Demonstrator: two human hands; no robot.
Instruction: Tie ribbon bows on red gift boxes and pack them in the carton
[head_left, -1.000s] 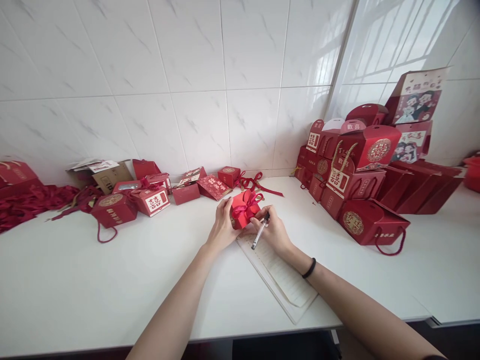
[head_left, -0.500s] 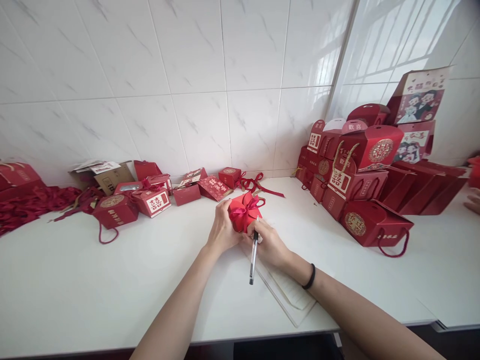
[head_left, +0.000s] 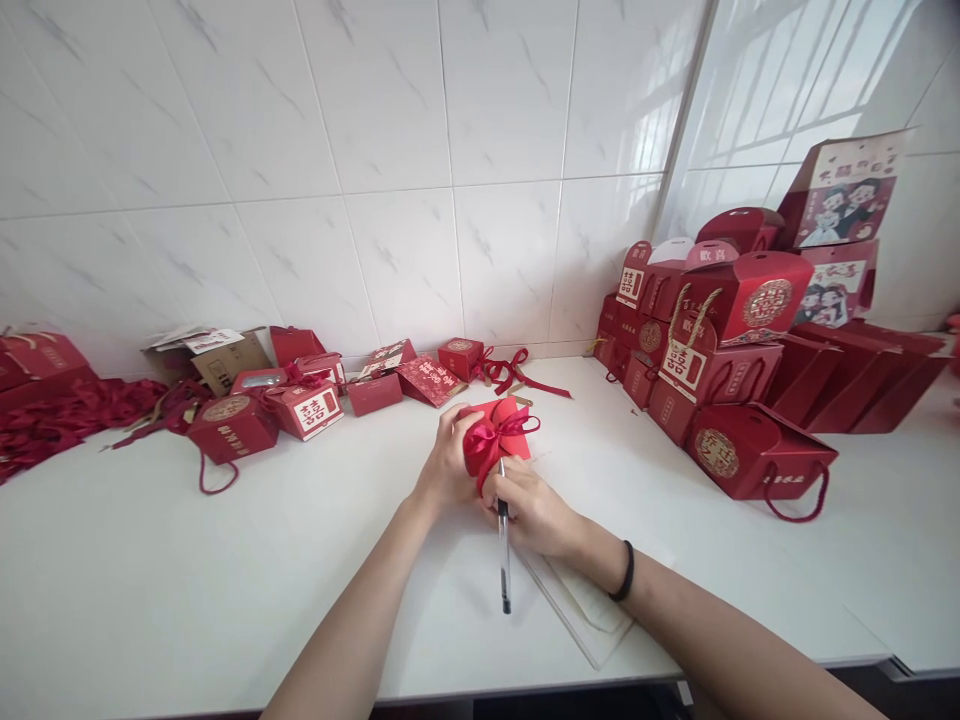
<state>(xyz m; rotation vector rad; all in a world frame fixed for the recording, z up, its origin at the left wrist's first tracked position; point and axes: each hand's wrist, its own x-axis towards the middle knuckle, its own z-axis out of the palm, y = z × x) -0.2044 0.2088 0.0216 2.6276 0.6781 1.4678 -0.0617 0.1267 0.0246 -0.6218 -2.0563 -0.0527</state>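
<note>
My left hand point(head_left: 447, 462) is closed round the left side of a small red gift box point(head_left: 517, 440). A dark red ribbon bow point(head_left: 487, 443) is tied across its top, with a loop sticking out to the right. Against the near side of the box, my right hand point(head_left: 534, 508) pinches a clear pen point(head_left: 504, 560) with a black grip. The pen's tip points up at the bow and its capless end hangs toward me. A notebook point(head_left: 577, 605) lies under my right wrist, partly covered by it.
Stacked red gift boxes point(head_left: 720, 365) stand on the right, one with a rope handle nearest me. Several smaller boxes point(head_left: 307, 408) lie at the back left, beside heaped red ribbon point(head_left: 97, 412). A loose ribbon point(head_left: 517, 372) rests near the tiled wall point(head_left: 390, 250). The white table's point(head_left: 225, 580) front edge is close.
The gift box has turned and tilted in my left hand, shifting the bow leftward. My right hand has moved slightly down and left with the pen.
</note>
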